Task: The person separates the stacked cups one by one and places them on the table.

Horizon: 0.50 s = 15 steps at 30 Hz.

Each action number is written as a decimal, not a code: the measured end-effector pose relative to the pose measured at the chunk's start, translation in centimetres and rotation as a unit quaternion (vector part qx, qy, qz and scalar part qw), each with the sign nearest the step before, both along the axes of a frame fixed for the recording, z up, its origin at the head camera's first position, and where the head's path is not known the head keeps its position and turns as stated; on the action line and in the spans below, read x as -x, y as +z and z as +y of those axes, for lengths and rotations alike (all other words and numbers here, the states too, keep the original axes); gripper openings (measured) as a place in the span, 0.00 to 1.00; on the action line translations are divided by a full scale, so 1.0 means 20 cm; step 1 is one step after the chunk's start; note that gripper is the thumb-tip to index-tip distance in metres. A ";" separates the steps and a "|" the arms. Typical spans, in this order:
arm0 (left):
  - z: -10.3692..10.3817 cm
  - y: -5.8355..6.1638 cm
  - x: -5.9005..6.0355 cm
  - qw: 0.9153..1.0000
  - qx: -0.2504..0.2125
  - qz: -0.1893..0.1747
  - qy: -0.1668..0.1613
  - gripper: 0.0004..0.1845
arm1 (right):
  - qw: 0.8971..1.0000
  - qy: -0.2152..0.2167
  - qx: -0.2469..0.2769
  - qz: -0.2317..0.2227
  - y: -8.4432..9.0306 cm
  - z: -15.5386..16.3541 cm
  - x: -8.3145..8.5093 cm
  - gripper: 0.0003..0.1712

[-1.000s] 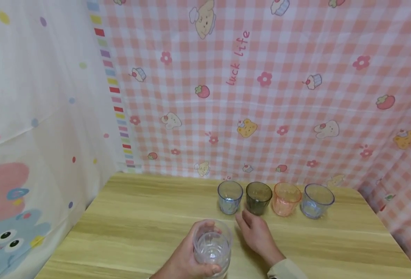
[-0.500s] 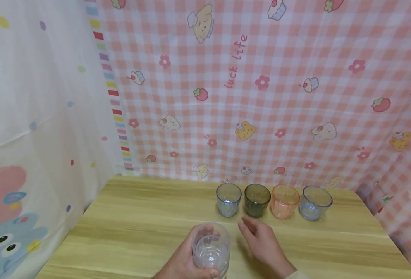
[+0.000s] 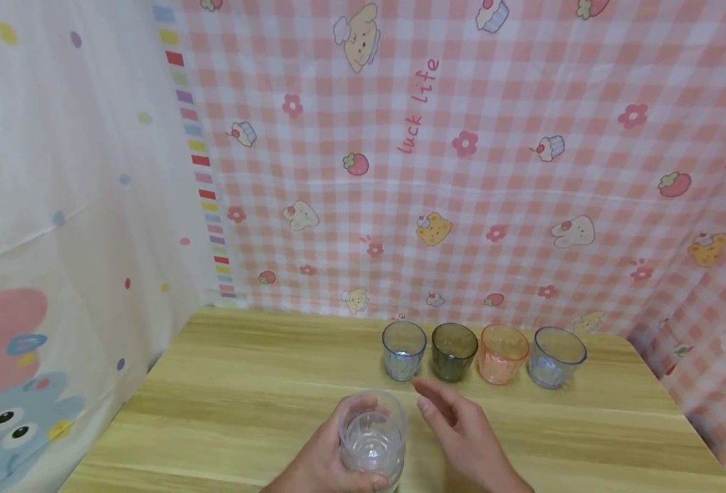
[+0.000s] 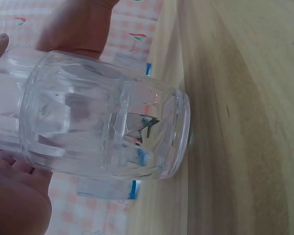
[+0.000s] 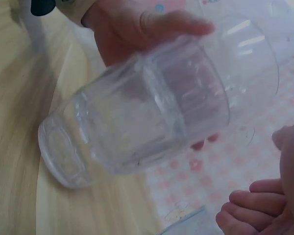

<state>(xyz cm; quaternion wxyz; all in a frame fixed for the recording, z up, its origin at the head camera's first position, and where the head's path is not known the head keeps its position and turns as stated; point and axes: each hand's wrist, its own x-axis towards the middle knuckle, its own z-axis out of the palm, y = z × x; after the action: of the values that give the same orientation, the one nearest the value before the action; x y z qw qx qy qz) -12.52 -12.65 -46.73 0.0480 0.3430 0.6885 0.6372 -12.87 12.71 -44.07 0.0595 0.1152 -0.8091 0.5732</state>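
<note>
My left hand (image 3: 330,453) grips a clear ribbed cup (image 3: 371,438) near the table's front edge. In the left wrist view the clear cup (image 4: 103,129) looks like two nested cups, its base close to the wood. My right hand (image 3: 447,419) hovers just right of it with relaxed fingers and holds nothing. The right wrist view shows the clear cup (image 5: 147,112) tilted, with the left hand (image 5: 137,29) wrapped behind it. Behind stands a row of cups: pale blue (image 3: 404,350), dark green (image 3: 454,352), orange (image 3: 502,353) and blue-violet (image 3: 555,356).
The wooden table (image 3: 245,397) is walled by a pink checked cloth (image 3: 461,171) at the back and right and a white cartoon cloth (image 3: 61,239) on the left. The row of cups stands close to the back cloth.
My right hand has pulled back from beside the dark green cup and lifted off the table, closer to the clear cup. My left hand has kept its hold and hardly moved.
</note>
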 end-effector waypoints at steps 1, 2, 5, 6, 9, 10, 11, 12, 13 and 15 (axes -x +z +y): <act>0.00 0.00 0.00 1.000 0.004 -0.003 0.000 0.47 | 1.000 0.014 0.004 0.008 0.01 0.00 -0.01 0.20; 0.00 0.00 0.00 1.000 0.007 -0.001 0.000 0.47 | 0.999 0.029 0.007 0.017 0.02 0.00 -0.02 0.21; -0.01 0.01 0.00 1.000 0.024 -0.016 0.003 0.48 | 0.996 0.077 0.011 0.053 0.04 0.01 -0.04 0.23; -0.01 0.02 -0.01 0.999 0.028 -0.026 0.004 0.48 | 0.993 0.091 0.009 0.068 0.04 0.01 -0.05 0.23; -0.02 0.02 -0.01 0.998 0.043 -0.049 0.009 0.49 | 0.985 0.135 0.005 0.110 0.05 0.02 -0.07 0.25; -0.02 0.02 -0.02 0.997 0.045 -0.058 0.011 0.49 | 0.982 0.149 0.006 0.117 0.05 0.01 -0.08 0.27; -0.02 0.03 -0.02 0.997 0.048 -0.063 0.011 0.49 | 0.979 0.160 0.007 0.123 0.05 0.01 -0.08 0.29; -0.02 0.03 -0.02 0.997 0.050 -0.065 0.013 0.49 | 0.977 0.169 0.008 0.126 0.05 0.01 -0.09 0.31; -0.02 0.03 -0.02 0.996 0.052 -0.066 0.013 0.49 | 0.976 0.177 0.011 0.122 0.06 0.01 -0.09 0.33; -0.02 0.03 -0.03 0.996 0.052 -0.067 0.012 0.49 | 0.975 0.189 0.014 0.113 0.06 0.00 -0.10 0.37</act>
<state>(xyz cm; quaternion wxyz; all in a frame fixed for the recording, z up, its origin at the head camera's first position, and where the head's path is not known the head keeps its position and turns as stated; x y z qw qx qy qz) -11.98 -13.06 -46.08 0.1042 0.2879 0.7199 0.6229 -10.86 12.67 -42.92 0.0425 0.3288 -0.7527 0.5688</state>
